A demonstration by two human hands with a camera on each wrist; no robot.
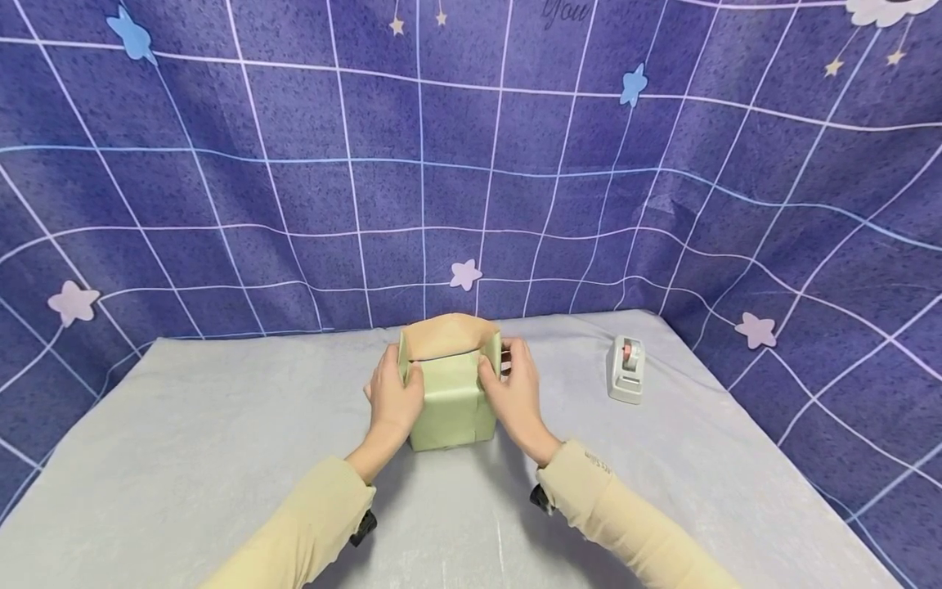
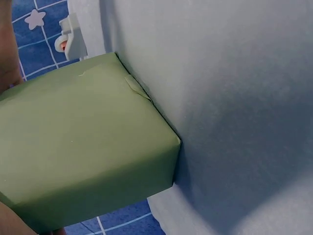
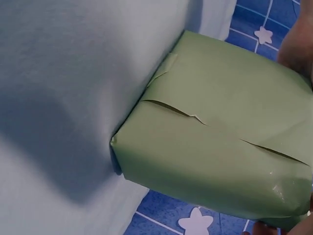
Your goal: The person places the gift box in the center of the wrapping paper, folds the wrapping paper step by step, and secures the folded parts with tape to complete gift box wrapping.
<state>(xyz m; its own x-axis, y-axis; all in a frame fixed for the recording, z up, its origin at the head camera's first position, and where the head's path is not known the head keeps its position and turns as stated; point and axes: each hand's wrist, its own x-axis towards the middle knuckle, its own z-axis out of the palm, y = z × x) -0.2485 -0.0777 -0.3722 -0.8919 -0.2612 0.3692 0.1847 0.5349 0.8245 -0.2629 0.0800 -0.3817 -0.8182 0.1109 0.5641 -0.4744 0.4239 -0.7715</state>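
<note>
A box-shaped package in light green paper (image 1: pixel 450 409) stands upright on the table in the head view. Its upper end has loose paper edges, and a tan flap (image 1: pixel 450 334) rises at the back above a thin dark blue edge. My left hand (image 1: pixel 396 397) grips the package's left side near the top, thumb over the front edge. On the opposite side my right hand (image 1: pixel 513 393) holds it likewise, with its fingers partly hidden behind. Two slits along a paper seam (image 3: pixel 168 106) show in the right wrist view, and a small paper tab (image 2: pixel 137 88) sits by the bottom edge in the left wrist view.
A white tape dispenser (image 1: pixel 626 372) with a red-centred roll stands on the right part of the table. Pale cloth (image 1: pixel 243 442) covers the table. Behind and beside it hangs a blue curtain (image 1: pixel 383 196) with a grid and stars.
</note>
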